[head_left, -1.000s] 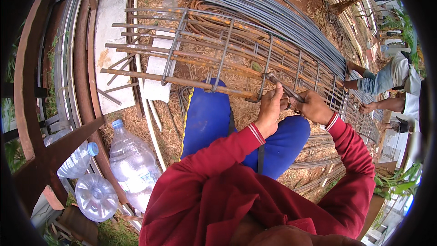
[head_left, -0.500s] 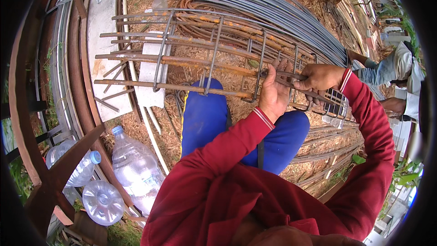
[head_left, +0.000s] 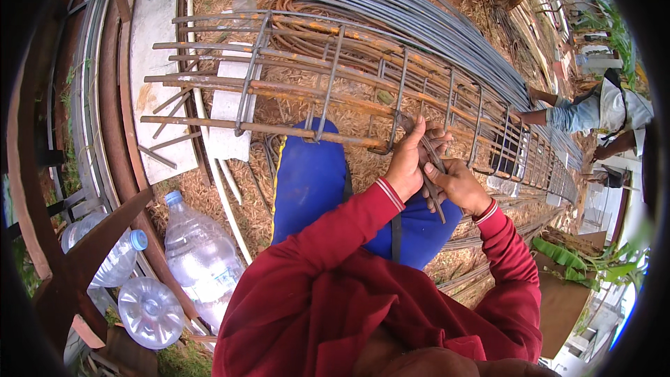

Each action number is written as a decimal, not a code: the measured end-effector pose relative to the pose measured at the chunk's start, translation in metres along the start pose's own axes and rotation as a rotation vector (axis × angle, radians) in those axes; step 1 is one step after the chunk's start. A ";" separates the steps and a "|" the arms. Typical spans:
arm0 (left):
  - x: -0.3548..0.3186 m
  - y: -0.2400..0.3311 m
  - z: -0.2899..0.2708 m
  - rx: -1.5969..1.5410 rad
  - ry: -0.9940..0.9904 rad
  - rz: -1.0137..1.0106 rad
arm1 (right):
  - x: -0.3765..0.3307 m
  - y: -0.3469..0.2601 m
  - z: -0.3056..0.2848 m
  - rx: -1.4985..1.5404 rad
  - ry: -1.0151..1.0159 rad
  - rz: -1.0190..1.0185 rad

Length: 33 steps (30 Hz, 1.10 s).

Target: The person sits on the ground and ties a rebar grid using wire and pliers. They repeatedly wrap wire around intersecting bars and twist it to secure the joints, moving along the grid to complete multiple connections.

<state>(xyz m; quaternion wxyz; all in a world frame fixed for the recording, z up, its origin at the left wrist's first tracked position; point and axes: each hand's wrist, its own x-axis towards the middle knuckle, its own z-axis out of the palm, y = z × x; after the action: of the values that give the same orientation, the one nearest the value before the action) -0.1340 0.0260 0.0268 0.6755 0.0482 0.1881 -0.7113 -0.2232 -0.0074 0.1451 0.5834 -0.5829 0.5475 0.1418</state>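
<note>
Gripping a dark metal tool (head_left: pixel 433 156), probably pincers, with both hands drawn close together. Clamped about its upper part with the left hand (head_left: pixel 408 164), with the thumb upright and the fingers behind; closed on it lower down with the right hand (head_left: pixel 457 185), with the thumb pressed near the middle. Likely shared between two hands for steadiness, or for settling the grip; too covered by fingers to tell exactly how it sits in either palm. Held aslant above the right knee (head_left: pixel 419 237), just beside the near edge of the steel cage (head_left: pixel 331 100), perhaps for easy reach to the bars.

Stretched lengthwise across the front in the cage, with its lowest bar crossing over the left knee (head_left: pixel 310 174): possibly propped there, though impossible to tell whether touching. Looped at intervals with squared rings (head_left: pixel 403 84), evidently for keeping the long bars spaced.

Backed by grey rods (head_left: pixel 391 7), laid side by side in one long bundle, probably for order. Flanked on the left by a white board (head_left: pixel 164 35) with short rod pieces (head_left: pixel 157 156) on it, perhaps dropped there as offcuts, and by a big clear bottle (head_left: pixel 199 251), grouped with others away from the hands. Accompanied on the right by another person in light blue shorts (head_left: pixel 567 124), near the cage's farther part.
</note>
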 end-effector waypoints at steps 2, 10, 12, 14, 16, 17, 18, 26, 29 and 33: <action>0.005 -0.001 0.004 -0.135 -0.055 -0.004 | -0.002 -0.019 -0.020 -0.074 -0.070 0.044; 0.028 -0.003 0.022 -0.363 -0.185 0.150 | 0.014 -0.125 -0.065 -0.632 -0.118 0.207; 0.031 0.000 0.022 -0.397 -0.213 0.132 | 0.015 -0.146 -0.062 -0.780 -0.125 0.200; 0.032 0.001 0.022 -0.461 -0.172 0.103 | 0.019 -0.161 -0.061 -1.031 -0.065 0.184; 0.035 0.002 0.023 -0.484 -0.179 0.118 | 0.024 -0.167 -0.061 -1.344 0.024 0.011; 0.036 0.002 0.024 -0.493 -0.200 0.130 | 0.028 -0.167 -0.061 -1.520 0.078 -0.172; 0.037 0.003 0.024 -0.512 -0.182 0.147 | 0.031 -0.167 -0.060 -1.689 0.131 -0.362; 0.054 0.015 0.043 -0.578 0.045 0.093 | -0.015 -0.149 -0.023 -1.791 0.310 -0.464; 0.051 0.014 0.049 -0.626 0.068 0.089 | -0.033 -0.108 -0.007 -2.092 0.470 -0.636; 0.034 0.011 0.046 -0.437 0.067 0.149 | -0.027 -0.067 0.005 -1.853 0.690 -0.365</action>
<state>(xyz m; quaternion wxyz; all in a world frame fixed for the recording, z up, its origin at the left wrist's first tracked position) -0.1179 -0.0211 0.0560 0.7140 -0.0619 0.3560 -0.5997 -0.1770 -0.0091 0.2006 -0.2778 -0.8913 0.2629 0.2436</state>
